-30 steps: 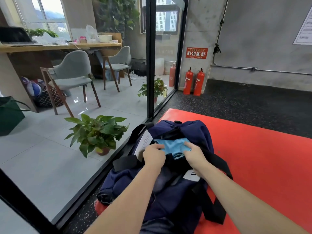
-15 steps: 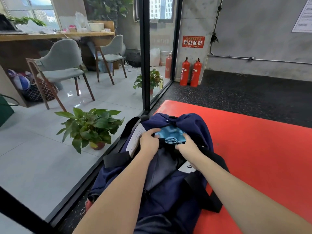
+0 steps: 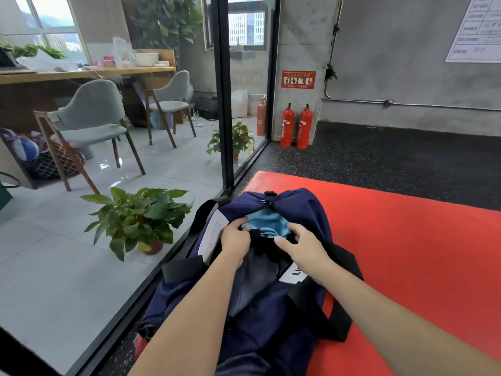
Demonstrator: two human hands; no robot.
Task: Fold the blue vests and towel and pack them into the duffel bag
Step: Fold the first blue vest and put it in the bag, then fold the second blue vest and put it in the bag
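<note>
Bag (image 3: 273, 308) lies on red mat (image 3: 406, 240), long axis running away from the person, far end w/ zipper. Blue cloth (image 3: 267, 223) sits in the opening, btwn both hands. L hand (image 3: 235, 240) grips the left edge, fingers curled. R hand (image 3: 303, 246) grips the right edge, thumb toward the cloth. Both forearms stretched fwd.

Left of your left hand (image 3: 235, 238): glass wall (image 3: 173, 185), blocking. Right of your right hand (image 3: 305, 244): bare red mat (image 3: 406, 240), open passage. Ahead of both: the bag (image 3: 284, 202), then mat.
</note>
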